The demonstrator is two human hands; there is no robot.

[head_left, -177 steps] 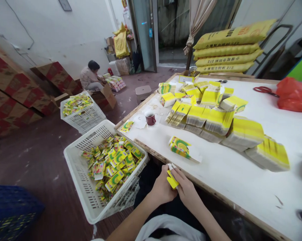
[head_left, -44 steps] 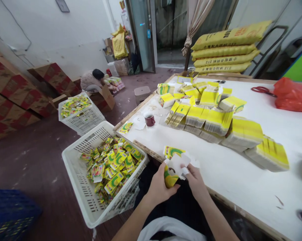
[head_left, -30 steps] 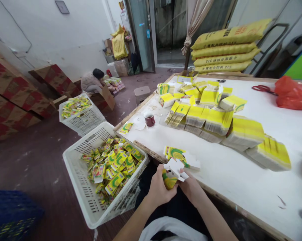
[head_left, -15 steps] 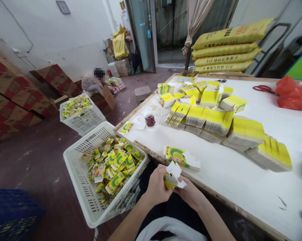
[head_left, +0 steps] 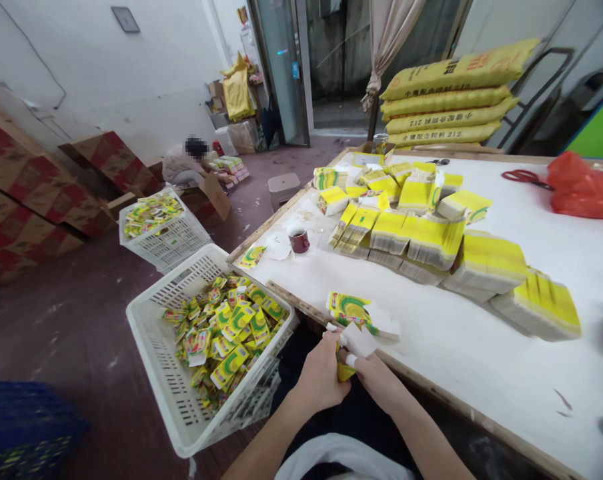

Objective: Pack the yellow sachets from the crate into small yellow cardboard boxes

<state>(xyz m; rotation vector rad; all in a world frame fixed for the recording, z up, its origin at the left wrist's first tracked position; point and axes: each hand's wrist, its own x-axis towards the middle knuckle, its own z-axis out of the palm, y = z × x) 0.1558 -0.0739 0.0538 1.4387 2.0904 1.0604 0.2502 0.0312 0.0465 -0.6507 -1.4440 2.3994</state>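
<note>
Over my lap, by the table's front edge, my left hand (head_left: 322,373) is closed around a small yellow carton (head_left: 345,368) with white inner flaps. My right hand (head_left: 379,381) pinches the same carton from the other side, its thumb at a flap. The white flaps stick up above the fingers, and much of the carton's body is hidden by them. Just beyond my hands lie yellow-green flat cartons (head_left: 351,309) with white flaps on the white table (head_left: 461,373).
Left of the table, a white crate (head_left: 156,373) holds many small yellow cartons; another filled crate (head_left: 181,237) stands behind it. Stacked yellow cartons (head_left: 496,257), a dark red mug (head_left: 298,240), red scissors (head_left: 521,176) and a red bag (head_left: 584,187) occupy the table. A person (head_left: 184,163) crouches behind.
My fingers have shifted on the carton, and its white flaps now stand differently, one large flap leaning to the right. The carton has moved slightly right. The table items are unchanged.
</note>
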